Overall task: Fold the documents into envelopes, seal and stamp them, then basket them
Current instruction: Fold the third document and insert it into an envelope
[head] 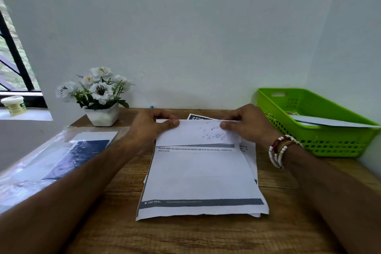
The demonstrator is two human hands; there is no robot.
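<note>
A stack of printed documents (201, 181) lies in the middle of the wooden desk (115, 231). The top sheet's far part (195, 135) is folded back toward me, its blank back showing faint handwriting. My left hand (152, 123) pinches the fold's left end, thumb on top. At the right end my right hand (245, 123), with beaded bracelets on its wrist, pinches the same fold. A green plastic basket (313, 138) stands at the right, with white envelopes (329, 122) inside.
A white pot of artificial flowers (99, 97) stands at the desk's back left. A clear plastic sleeve with papers (55, 159) lies along the left edge. A small tub (14, 105) sits on the window sill. The wall is close behind.
</note>
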